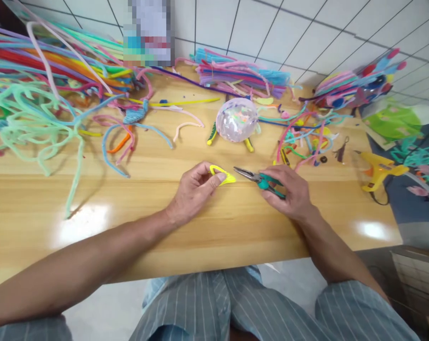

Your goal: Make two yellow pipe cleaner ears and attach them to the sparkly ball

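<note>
- left hand (pixel 193 189) fingers pinch a small yellow fuzzy pipe-cleaner loop (pixel 222 174) just above the pale wooden bench (pixel 129 213).
- right hand (pixel 288 192) fingers wrap the teal-handled needle-nose pliers (pixel 262 180), tip beside the loop.

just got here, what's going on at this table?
A person sits at a wooden table strewn with colourful pipe cleaners. The left hand pinches a bent yellow pipe cleaner loop; the right hand holds green-handled pliers, tips pointing at the loop, not touching. A clear ball sits behind, a yellow glue gun to the right.
</note>
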`<state>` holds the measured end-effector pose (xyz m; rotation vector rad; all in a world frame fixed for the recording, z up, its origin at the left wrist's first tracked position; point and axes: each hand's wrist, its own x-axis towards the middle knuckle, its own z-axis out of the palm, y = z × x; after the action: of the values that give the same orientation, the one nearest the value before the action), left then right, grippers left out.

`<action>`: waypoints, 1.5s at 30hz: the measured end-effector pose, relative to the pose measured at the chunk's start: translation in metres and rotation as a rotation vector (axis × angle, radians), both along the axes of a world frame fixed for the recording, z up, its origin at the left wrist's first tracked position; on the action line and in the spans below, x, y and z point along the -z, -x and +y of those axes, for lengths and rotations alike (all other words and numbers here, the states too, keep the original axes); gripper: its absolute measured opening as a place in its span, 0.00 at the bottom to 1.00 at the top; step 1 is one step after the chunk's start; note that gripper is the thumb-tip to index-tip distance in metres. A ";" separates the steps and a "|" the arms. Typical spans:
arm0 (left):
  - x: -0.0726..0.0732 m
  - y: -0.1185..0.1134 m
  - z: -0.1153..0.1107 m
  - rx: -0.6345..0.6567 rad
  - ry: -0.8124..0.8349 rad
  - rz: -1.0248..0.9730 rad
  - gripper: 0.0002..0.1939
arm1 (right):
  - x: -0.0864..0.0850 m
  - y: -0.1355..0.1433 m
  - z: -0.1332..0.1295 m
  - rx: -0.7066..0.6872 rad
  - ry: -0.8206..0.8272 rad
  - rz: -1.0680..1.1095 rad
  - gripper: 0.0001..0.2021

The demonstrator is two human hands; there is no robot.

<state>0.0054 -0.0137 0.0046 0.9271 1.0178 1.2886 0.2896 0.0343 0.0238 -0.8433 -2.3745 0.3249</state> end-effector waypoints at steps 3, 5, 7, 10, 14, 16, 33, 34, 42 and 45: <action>-0.002 0.000 -0.001 -0.006 0.003 0.018 0.21 | 0.003 0.000 -0.002 -0.007 0.013 -0.004 0.20; -0.003 -0.001 -0.001 -0.008 0.006 0.037 0.22 | 0.004 0.002 -0.003 -0.015 0.033 -0.004 0.19; -0.005 -0.001 -0.001 -0.008 0.011 0.045 0.22 | 0.005 0.004 -0.003 -0.027 0.053 -0.004 0.20; -0.005 -0.001 -0.001 -0.007 0.012 0.038 0.22 | 0.006 0.006 -0.004 -0.033 0.075 0.009 0.21; -0.004 -0.001 -0.001 0.000 0.018 0.024 0.22 | 0.006 0.006 -0.004 -0.037 0.062 0.015 0.21; -0.003 -0.001 -0.001 0.001 0.017 0.030 0.22 | 0.006 0.007 -0.004 -0.042 0.050 0.010 0.21; -0.003 0.002 -0.002 0.043 -0.018 0.054 0.19 | 0.006 0.007 0.001 -0.122 0.286 0.089 0.13; -0.004 0.002 -0.002 0.047 -0.017 0.058 0.19 | 0.005 0.007 0.002 -0.132 0.326 0.090 0.12; -0.004 0.004 -0.003 0.071 -0.038 0.059 0.16 | 0.000 0.004 0.007 -0.203 0.462 0.073 0.12; -0.004 0.004 -0.003 0.084 -0.043 0.066 0.16 | 0.002 0.002 0.008 -0.220 0.474 0.074 0.13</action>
<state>0.0011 -0.0168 0.0081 1.0408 0.9952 1.2200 0.2872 0.0422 0.0222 -0.7533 -2.3560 1.0204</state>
